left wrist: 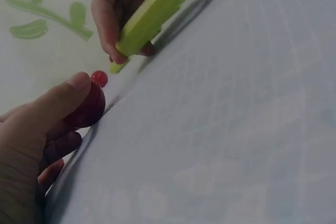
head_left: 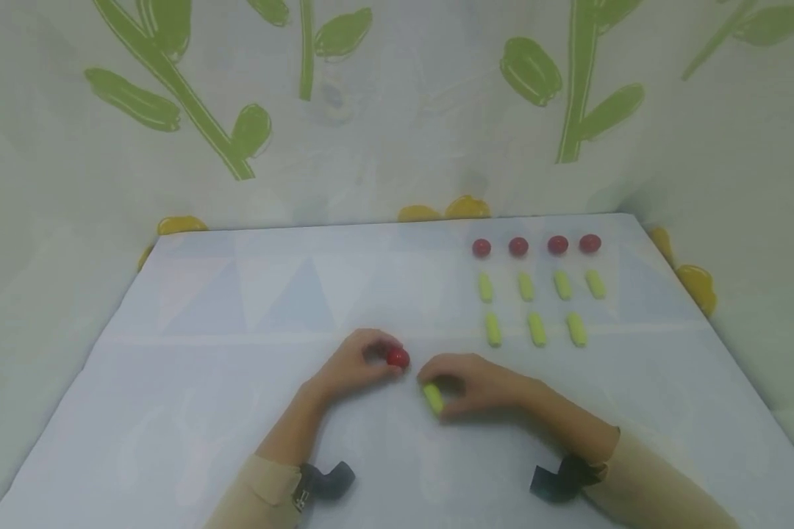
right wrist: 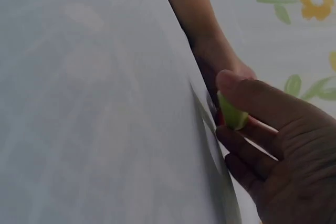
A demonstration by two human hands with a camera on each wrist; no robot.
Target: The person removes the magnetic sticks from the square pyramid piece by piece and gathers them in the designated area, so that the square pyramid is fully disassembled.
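Note:
Near the middle of the table, my left hand (head_left: pixel 360 361) pinches a small, shiny, round red ball (head_left: pixel 398 358) between thumb and fingers. Its glossy dark-red side, with a faint line across it, shows beside the thumb in the left wrist view. Just to the right, my right hand (head_left: pixel 479 382) grips a short light green stick (head_left: pixel 433 399) by its two ends. The same green stick (left wrist: pixel 149 19) has flat, faceted sides in the left wrist view. From the right wrist, only one end of the stick (right wrist: pixel 232 113) shows between thumb and fingers.
A row of several red balls (head_left: pixel 519 247) lies at the back right of the white table (head_left: pixel 192 411). Nearer, several green sticks (head_left: pixel 526 286) form one row, and 3 more sticks (head_left: pixel 537 329) another. Behind the table hangs a leaf-patterned cloth (head_left: pixel 397 132).

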